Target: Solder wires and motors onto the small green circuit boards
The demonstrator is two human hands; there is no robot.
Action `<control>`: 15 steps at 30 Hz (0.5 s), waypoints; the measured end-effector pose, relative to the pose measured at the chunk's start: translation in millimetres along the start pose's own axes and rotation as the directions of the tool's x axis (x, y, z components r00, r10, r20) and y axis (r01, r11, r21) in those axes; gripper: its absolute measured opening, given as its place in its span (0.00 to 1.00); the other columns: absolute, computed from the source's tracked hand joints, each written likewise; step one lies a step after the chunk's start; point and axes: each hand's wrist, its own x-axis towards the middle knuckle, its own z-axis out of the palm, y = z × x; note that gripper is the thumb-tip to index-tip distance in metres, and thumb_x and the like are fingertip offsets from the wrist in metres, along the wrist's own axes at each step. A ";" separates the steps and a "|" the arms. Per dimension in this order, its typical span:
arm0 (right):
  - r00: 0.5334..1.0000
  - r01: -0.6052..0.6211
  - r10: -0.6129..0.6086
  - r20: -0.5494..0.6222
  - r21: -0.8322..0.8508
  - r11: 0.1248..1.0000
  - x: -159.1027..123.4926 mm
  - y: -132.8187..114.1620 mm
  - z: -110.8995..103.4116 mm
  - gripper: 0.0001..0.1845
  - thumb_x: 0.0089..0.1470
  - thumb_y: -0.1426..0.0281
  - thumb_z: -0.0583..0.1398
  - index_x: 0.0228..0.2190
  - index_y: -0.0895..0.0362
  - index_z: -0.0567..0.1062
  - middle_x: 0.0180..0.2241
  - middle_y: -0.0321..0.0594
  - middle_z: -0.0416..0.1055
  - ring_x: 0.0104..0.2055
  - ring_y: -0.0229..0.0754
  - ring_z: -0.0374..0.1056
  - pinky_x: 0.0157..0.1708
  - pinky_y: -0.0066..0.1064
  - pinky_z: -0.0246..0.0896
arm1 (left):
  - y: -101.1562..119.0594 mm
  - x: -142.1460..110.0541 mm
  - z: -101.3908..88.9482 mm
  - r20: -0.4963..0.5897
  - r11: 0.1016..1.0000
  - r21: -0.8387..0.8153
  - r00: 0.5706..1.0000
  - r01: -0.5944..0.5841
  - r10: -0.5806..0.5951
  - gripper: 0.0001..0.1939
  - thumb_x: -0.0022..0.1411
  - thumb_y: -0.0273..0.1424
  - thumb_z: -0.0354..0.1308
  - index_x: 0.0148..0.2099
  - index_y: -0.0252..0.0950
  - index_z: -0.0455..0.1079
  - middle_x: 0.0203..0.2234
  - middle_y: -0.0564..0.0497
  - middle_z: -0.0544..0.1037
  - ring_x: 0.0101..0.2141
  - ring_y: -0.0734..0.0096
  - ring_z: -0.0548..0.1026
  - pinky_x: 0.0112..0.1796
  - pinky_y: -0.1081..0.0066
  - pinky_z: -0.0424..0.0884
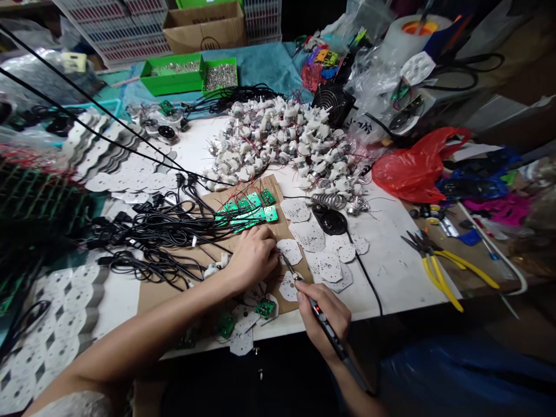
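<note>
My right hand is closed around a black soldering iron with a small red display, its tip pointing up-left toward a white round LED board on the brown cardboard sheet. My left hand rests knuckles-up on the cardboard beside that board, fingers curled and pressed down on something I cannot make out. Several green circuit boards lie just beyond the left hand. More white LED boards lie to the right of the iron's tip.
A heap of small white motors fills the table's middle back. Tangled black cables lie at left. A soldering stand coil, yellow-handled pliers, a red plastic bag and green bins surround the work spot.
</note>
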 end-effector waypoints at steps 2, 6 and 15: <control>1.000 -0.002 0.002 -0.002 0.002 1.000 0.5 -0.2 -0.4 0.15 0.64 0.82 0.61 0.49 0.56 0.79 0.37 0.42 0.78 0.37 0.41 0.76 0.38 0.31 0.73 | -0.1 0.1 -0.2 -0.002 1.000 0.003 1.000 0.002 -0.002 0.07 0.65 0.26 0.59 0.35 0.35 0.77 0.42 0.45 0.78 0.44 0.58 0.73 0.46 0.58 0.67; 0.999 -0.024 0.025 -0.022 0.029 0.999 3.2 -3.1 -3.2 0.16 0.64 0.81 0.61 0.49 0.55 0.79 0.37 0.41 0.78 0.36 0.40 0.76 0.36 0.30 0.75 | -0.4 -0.6 0.4 -0.008 1.000 0.007 1.000 -0.007 0.007 0.08 0.66 0.27 0.58 0.35 0.35 0.78 0.42 0.45 0.78 0.44 0.58 0.73 0.45 0.59 0.67; 0.977 -0.150 0.157 -0.142 0.059 0.987 -5.3 -8.3 -7.2 0.13 0.65 0.78 0.60 0.48 0.54 0.80 0.36 0.40 0.78 0.32 0.41 0.78 0.32 0.32 0.78 | -12.4 -0.3 1.2 -0.053 0.989 -0.141 0.998 -0.048 0.041 0.09 0.66 0.27 0.57 0.34 0.35 0.77 0.39 0.46 0.79 0.42 0.61 0.74 0.44 0.61 0.68</control>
